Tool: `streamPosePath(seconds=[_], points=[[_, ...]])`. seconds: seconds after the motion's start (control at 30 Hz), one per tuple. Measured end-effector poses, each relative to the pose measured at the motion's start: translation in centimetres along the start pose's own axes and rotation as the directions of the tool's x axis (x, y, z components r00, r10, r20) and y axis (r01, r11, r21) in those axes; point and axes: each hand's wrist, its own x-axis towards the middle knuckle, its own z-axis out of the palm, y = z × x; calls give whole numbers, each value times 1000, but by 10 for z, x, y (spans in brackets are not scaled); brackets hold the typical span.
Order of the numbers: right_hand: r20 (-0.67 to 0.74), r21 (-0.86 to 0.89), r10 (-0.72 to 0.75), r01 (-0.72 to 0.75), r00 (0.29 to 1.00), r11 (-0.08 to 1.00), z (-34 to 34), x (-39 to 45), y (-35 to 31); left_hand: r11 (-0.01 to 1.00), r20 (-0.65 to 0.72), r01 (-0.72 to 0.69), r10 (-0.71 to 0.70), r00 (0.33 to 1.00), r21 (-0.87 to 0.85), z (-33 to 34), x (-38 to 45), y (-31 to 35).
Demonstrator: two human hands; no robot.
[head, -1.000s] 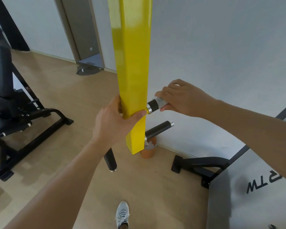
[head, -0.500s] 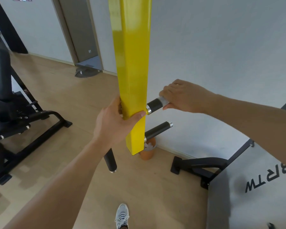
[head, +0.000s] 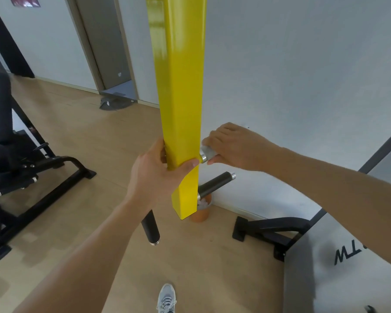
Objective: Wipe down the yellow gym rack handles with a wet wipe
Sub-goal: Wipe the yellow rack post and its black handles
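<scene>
A glossy yellow square post (head: pixel 181 91) hangs down the middle of the view. My left hand (head: pixel 158 175) grips its lower part from the left, thumb across the front face. On the post's right side my right hand (head: pixel 233 145) is closed over the upper black handle, pressing a pale wet wipe (head: pixel 209 152) around it right against the post; only the silver collar shows. A second black handle (head: pixel 215 184) sticks out to the right lower down. A third black handle (head: pixel 151 227) points down toward me on the left.
An orange bin (head: pixel 201 213) with white wipes stands on the wooden floor behind the post's end. A black bench frame (head: pixel 43 184) is at the left, a black machine foot (head: pixel 264 229) and grey panel (head: pixel 339 267) at the right. My shoe (head: pixel 166 299) shows below.
My right hand has slid the wipe inward along the upper handle, from its outer end to the post, covering the black grip. My left hand has stayed on the post.
</scene>
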Motion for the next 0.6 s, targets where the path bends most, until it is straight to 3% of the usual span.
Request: streamPosePath(seconds=[0.2, 0.37, 0.47, 0.53, 0.6], points=[[-1, 50, 144, -144, 990, 988, -3, -17, 15, 1000, 7, -3, 3, 1000, 11, 1, -1, 4], [-87, 114, 88, -78, 992, 990, -5, -4, -29, 1000, 9, 14, -14, 1000, -19, 1, -3, 4], [-61, 221, 76, -61, 995, 973, -10, -8, -22, 999, 18, 18, -17, 1000, -35, 1, -5, 4], [-103, 284, 180, -145, 978, 948, -3, -17, -3, 999, 24, 15, -14, 1000, -34, 1, -6, 4], [-180, 310, 428, -362, 886, 879, 5, -25, 11, 999, 35, 18, -17, 999, -28, 1, -6, 4]])
